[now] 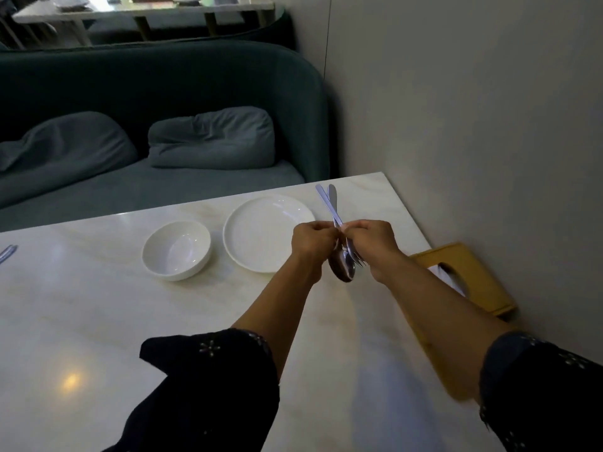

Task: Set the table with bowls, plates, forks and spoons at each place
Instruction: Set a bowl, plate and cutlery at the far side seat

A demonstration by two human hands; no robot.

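Observation:
A white bowl [176, 250] and a white plate [264, 233] sit side by side on the marble table [98, 321], near its far edge. Both my hands meet just right of the plate, above the table. My left hand [313, 243] and my right hand [368, 243] are closed around a small bundle of cutlery [336, 216]. Its handles point up and away. A spoon bowl [342, 270] and fork tines [359, 262] hang below my fingers. More cutlery [7, 253] lies at the table's left edge.
A teal sofa [163, 93] with two cushions runs behind the table. A wall closes the right side. A yellow tissue box [470, 272] sits between the table and the wall. Another laid table [130, 11] stands far back.

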